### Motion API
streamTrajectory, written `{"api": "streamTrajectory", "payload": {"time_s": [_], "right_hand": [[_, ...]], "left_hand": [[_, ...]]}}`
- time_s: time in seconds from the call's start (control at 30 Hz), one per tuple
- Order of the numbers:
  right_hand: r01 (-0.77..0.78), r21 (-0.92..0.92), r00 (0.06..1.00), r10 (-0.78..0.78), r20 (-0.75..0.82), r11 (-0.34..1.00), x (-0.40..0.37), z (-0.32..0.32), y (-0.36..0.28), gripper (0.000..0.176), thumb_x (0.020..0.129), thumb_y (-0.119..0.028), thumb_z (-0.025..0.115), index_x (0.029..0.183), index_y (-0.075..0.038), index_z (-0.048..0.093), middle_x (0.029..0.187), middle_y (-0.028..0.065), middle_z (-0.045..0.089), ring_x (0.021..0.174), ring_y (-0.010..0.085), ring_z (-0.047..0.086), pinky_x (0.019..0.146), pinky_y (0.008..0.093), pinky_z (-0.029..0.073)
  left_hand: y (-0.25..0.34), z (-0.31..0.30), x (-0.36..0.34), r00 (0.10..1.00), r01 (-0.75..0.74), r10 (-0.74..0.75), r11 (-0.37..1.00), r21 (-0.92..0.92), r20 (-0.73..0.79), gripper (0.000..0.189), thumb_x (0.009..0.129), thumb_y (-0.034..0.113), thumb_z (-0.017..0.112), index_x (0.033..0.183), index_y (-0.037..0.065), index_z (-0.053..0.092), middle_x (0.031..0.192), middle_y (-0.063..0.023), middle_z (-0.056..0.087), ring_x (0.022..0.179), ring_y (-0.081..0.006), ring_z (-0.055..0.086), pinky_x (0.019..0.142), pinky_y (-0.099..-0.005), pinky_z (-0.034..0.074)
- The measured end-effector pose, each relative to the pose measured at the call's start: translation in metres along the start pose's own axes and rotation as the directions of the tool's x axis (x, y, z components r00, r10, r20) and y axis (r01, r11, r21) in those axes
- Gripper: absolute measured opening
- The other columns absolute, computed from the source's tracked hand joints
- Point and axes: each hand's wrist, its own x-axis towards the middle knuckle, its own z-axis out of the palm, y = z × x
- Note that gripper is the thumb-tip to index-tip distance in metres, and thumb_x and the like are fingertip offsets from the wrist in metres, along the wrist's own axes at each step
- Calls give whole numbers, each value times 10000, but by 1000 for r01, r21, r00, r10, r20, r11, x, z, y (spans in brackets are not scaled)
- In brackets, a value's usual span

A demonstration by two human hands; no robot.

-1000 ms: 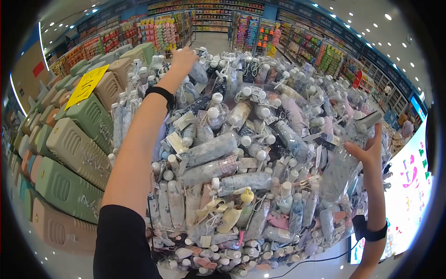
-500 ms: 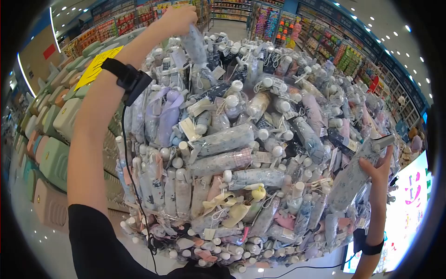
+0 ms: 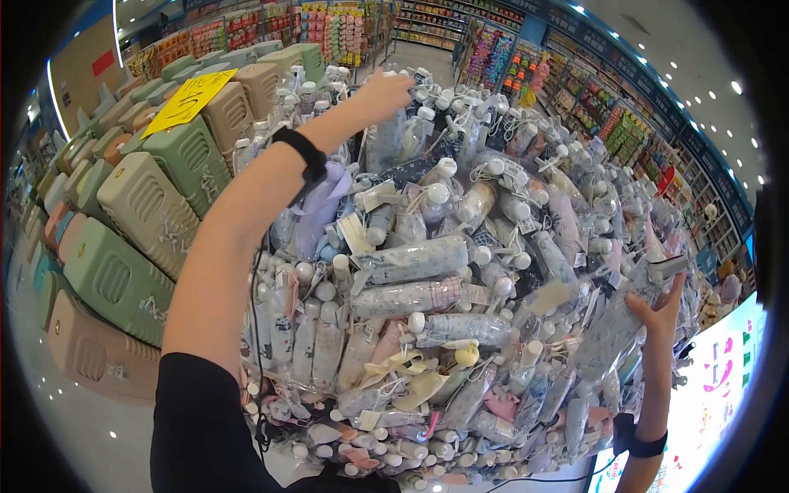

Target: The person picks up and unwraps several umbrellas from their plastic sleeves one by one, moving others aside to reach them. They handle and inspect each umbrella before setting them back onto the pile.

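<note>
A large heap of plastic-wrapped folding umbrellas fills the middle of the view, many with white knob handles and cord loops. At the far side of it, my left hand is closed at the upper end of a pale wrapped umbrella, which stands upright among the others. The fingertips are partly hidden. On the right, my right hand grips another pale patterned umbrella in clear wrap, tilted over the heap's edge. A lilac umbrella lies below my left forearm.
Green and beige plastic cases are stacked at left, with a yellow sign on top. A bright screen stands at lower right. Stocked shelves line the back. A black cable hangs from my left wrist.
My left hand has come down and to the right, lowering the umbrella into the far side of the heap. My right hand keeps its umbrella nearly in place. The view has shifted slightly left.
</note>
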Motion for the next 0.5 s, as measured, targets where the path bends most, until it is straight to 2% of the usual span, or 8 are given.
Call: {"api": "streamTrajectory", "payload": {"time_s": [0.1,0.2,0.33,0.4,0.5], "right_hand": [[-5,-10,1000,5,18,1000,1,0,0,943,626,-75,742,1385,-59,182,1149,137,487,981,217,541,839,319,446],[-15,-14,999,15,32,1000,-2,3,-9,936,631,-80,742,1382,-59,185,1168,132,475,989,216,536,842,319,444],[-26,-50,1000,26,-12,998,-11,2,-18,932,636,-83,737,1384,-64,181,1167,133,477,992,217,537,846,318,442],[-72,-41,997,72,6,997,-12,-2,-20,936,641,-80,731,1390,-66,171,1159,134,483,994,218,538,852,319,438],[-68,-35,998,68,7,997,-14,-7,-15,935,648,-79,723,1396,-74,161,1147,135,492,995,219,541,862,323,432]], "left_hand": [[2,4,17,993,-17,12,999,42,119,268,599,92,695,859,146,669,1104,-10,512,1087,-176,460,761,-437,406],[-8,11,30,882,45,-23,998,-35,471,252,623,100,701,860,180,676,1114,10,523,1109,-175,452,790,-461,409],[-11,41,15,862,214,-167,976,-45,478,297,625,96,721,899,198,674,1146,35,513,1141,-200,436,828,-520,403],[-21,43,7,810,330,-234,940,-88,537,321,624,92,724,924,192,671,1170,37,498,1157,-217,427,840,-545,399],[-38,32,-1,851,169,-59,972,-166,522,371,613,71,728,956,198,667,1132,36,507,1124,-231,434,833,-524,404]]}}
